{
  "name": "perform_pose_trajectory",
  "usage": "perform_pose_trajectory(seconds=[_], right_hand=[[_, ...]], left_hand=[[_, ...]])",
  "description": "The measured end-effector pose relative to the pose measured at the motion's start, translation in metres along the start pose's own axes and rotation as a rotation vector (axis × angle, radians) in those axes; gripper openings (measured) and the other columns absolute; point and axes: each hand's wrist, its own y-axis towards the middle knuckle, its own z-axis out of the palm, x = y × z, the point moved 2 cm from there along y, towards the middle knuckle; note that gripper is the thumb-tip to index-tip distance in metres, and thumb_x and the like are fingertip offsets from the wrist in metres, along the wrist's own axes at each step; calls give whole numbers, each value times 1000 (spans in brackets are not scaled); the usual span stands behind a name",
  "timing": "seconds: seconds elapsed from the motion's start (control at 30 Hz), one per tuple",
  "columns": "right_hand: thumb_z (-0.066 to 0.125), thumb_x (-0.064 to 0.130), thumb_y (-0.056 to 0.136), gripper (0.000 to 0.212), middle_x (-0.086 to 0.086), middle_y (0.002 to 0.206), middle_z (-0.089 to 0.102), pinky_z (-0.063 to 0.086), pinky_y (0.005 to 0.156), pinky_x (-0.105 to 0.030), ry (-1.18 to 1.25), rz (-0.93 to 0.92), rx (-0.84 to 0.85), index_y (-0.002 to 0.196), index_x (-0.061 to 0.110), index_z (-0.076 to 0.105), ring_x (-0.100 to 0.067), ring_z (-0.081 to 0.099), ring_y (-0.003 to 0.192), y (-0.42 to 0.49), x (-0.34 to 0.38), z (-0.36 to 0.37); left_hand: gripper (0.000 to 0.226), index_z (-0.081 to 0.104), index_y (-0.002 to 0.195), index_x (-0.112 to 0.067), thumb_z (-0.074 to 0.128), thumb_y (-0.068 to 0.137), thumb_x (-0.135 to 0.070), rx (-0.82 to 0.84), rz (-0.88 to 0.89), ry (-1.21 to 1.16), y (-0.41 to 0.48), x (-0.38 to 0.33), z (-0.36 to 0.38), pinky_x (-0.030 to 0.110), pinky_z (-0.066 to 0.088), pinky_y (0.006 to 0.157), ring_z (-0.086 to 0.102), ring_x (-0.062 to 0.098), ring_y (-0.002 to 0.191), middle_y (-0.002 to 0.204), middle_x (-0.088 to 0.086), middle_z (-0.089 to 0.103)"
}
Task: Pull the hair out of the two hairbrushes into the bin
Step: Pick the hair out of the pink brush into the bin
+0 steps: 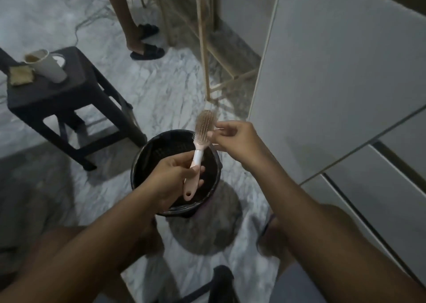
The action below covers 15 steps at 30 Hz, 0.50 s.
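Marble floor (161, 90): grey-veined; the bin stands on it, between the person's knees.
Black stool (76, 90): well left of the bin; carries a cup and a sponge, neither part of the task.
Bin (149, 146): black, lined, open-topped, directly below both hands. Interior is dark, so I cannot tell whether any hair lies inside.
Left hand (175, 178): fingers curled round the hairbrush handle, holding it over the bin.
Right hand (239, 139): thumb and forefinger pinched together at the head's right edge, seemingly on hair.
Hairbrush (201, 139): pink and white, head tilted up and away.
Hair (206, 118): brownish mat among the bristles.
Progress: judged early, as this brush is far from clean.
Hidden: second hairbrush not in view; pinched strands too fine to confirm.
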Motion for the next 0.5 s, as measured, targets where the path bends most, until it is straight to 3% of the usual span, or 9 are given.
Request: perform_pose_trajectory(seconds=[0.13,0.23,0.33,0.5], right_hand=[[87,12,76,35,-11,93,77,65,75,-42,-54,21,20,107,3,74,-21,77,85,14,-25,56],[84,15,79,18,-4,82,79,64,75,-42,-209,-18,92,95,8,79,-18,77,73,24,-46,88],[81,14,83,8,-1,76,77,64,73,-40,-336,-80,162,89,10,79,-17,75,67,37,-64,109],[77,13,86,2,-3,70,75,62,72,-44,-392,-130,181,85,12,76,-18,73,62,67,-72,135]], left_hand=[[41,67,127,-20,54,96,3,-35,-30,29,19,17,-52,33,57,72,68,19,106,118,4,74],[31,68,123,-26,53,100,-10,-112,-55,23,34,41,-82,32,53,67,70,18,92,112,0,77],[32,65,130,-21,51,103,-12,-144,-59,37,50,59,-100,30,51,61,65,13,76,108,0,76],[25,62,114,-32,45,105,-16,-201,-57,83,76,60,-101,33,52,68,58,10,72,106,3,71]])
